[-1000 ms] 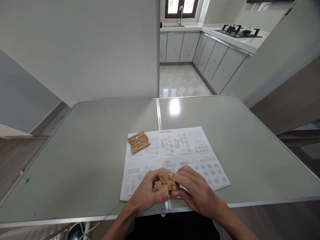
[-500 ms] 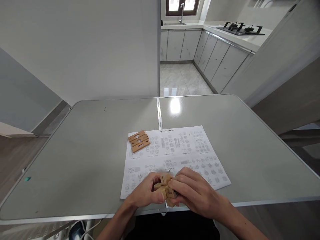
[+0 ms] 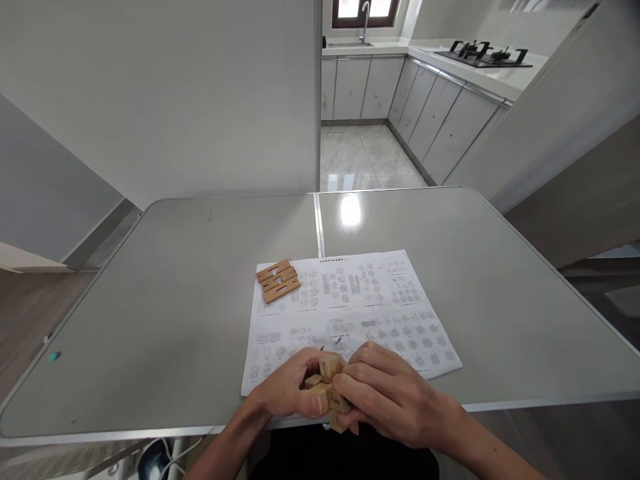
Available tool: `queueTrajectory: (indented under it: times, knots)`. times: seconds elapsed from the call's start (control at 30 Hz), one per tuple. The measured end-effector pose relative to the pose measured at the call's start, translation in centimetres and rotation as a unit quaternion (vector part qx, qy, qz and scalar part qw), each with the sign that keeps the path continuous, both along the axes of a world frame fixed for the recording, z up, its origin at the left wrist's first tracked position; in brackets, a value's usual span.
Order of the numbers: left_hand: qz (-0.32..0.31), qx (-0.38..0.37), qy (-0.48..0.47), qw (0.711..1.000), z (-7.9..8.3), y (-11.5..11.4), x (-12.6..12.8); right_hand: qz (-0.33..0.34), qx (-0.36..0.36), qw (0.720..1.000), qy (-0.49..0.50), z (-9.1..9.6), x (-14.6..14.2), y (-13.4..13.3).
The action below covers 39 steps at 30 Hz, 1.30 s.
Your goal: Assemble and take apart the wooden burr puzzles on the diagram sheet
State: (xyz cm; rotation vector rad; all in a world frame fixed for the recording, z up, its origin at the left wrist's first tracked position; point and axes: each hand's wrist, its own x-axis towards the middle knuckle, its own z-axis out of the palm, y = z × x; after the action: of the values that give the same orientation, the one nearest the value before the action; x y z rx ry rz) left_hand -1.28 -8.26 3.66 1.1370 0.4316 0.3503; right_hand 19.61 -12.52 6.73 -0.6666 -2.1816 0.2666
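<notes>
Between both hands, just above the table's front edge, is a wooden block puzzle (image 3: 329, 395) of several interlocking light-brown pieces, some with dark marks. My left hand (image 3: 293, 385) grips its left side, thumb pressed on the near face. My right hand (image 3: 393, 393) is closed round its right side, and its fingers cover part of the pieces. Beneath and beyond the hands lies a white instruction sheet (image 3: 350, 313) printed with small diagrams. On the sheet's upper left corner rest flat slotted wooden pieces (image 3: 279, 281), laid side by side and marked with dark characters.
The grey table (image 3: 165, 300) has a metal trim edge and a centre seam. A small teal bit (image 3: 55, 357) lies near its left edge. Past the table are a white wall panel (image 3: 200, 100) and a kitchen with a gas stove (image 3: 483, 55). Cables (image 3: 173, 457) hang below at left.
The wooden block puzzle has tilted and dropped slightly toward me within my hands. My right fingers have shifted a little on it. The flat pieces and the sheet lie as before.
</notes>
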Motion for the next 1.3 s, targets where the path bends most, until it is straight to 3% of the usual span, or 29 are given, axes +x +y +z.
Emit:
queueTrajectory:
  times: [0.23,0.47,0.7,0.8,0.87,0.97,1.03,1.17,1.3]
  knots:
    - [0.116,0.149,0.09,0.978,1.9,0.5,-0.4,-0.044,-0.026,0.997,0.052,-0.9,0.1,0.1]
    - [0.189,0.174,0.074,0.964,3.3,0.1,0.0,-0.077,-0.103,0.983,0.134,-1.2,-0.9,-0.7]
    - [0.23,0.239,0.069,0.941,3.3,-0.3,0.2,-0.108,-0.12,0.972,0.168,-0.6,-1.5,-1.0]
    - [0.254,0.321,0.06,0.911,3.3,-0.5,0.3,-0.148,-0.144,0.962,0.176,-0.8,-1.7,-1.4]
    - [0.272,0.401,0.067,0.872,3.3,-0.5,0.3,-0.181,-0.176,0.949,0.186,-1.1,-1.8,-1.7]
    - [0.281,0.517,0.086,0.804,3.1,-0.3,0.4,-0.21,-0.262,0.917,0.216,-1.7,-1.9,-2.1]
    - [0.275,0.556,0.085,0.78,2.9,-0.2,0.4,-0.208,-0.333,0.888,0.238,-1.9,-1.9,-2.3]
    - [0.276,0.561,0.066,0.778,2.3,-0.4,0.6,-0.193,-0.43,0.842,0.263,-1.7,-1.9,-2.1]
    - [0.273,0.518,0.068,0.808,2.0,-0.7,0.7,-0.202,-0.429,0.839,0.268,-1.2,-1.9,-1.5]
